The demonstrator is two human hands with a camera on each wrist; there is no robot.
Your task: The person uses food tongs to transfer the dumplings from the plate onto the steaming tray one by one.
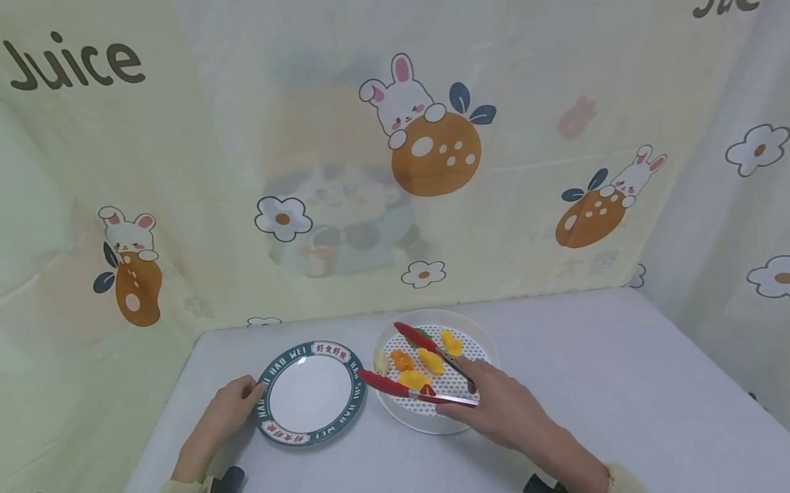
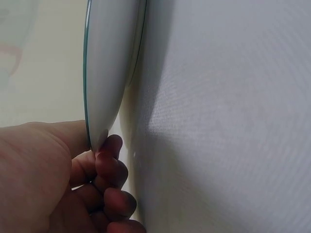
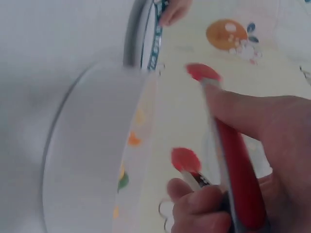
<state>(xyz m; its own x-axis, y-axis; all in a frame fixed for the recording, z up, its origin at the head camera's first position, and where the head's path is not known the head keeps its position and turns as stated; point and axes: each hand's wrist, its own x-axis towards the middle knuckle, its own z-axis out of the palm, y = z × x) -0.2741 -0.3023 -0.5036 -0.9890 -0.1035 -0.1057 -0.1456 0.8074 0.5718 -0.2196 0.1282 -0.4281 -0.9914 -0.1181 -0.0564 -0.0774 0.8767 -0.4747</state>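
My left hand (image 1: 227, 412) pinches the left rim of a white plate (image 1: 309, 394) with a teal lettered border. In the left wrist view, the thumb lies on the upper face and curled fingers are under the plate's edge (image 2: 109, 63). My right hand (image 1: 505, 406) grips red-tipped tongs (image 1: 387, 384), their two arms spread wide over a white perforated basket (image 1: 486, 345). Inside the basket lie several yellow pieces (image 1: 432, 361), an orange piece (image 1: 402, 360), a pale piece (image 1: 382, 362) and a green piece partly hidden by the tongs. Nothing shows between the tongs' tips (image 3: 186, 159).
Plate and basket stand side by side on a white table (image 1: 602, 384). Behind them hangs a printed curtain (image 1: 344, 299) with rabbits and flowers, and more of it runs down both sides. A black strap piece (image 1: 228, 483) sits at the left wrist.
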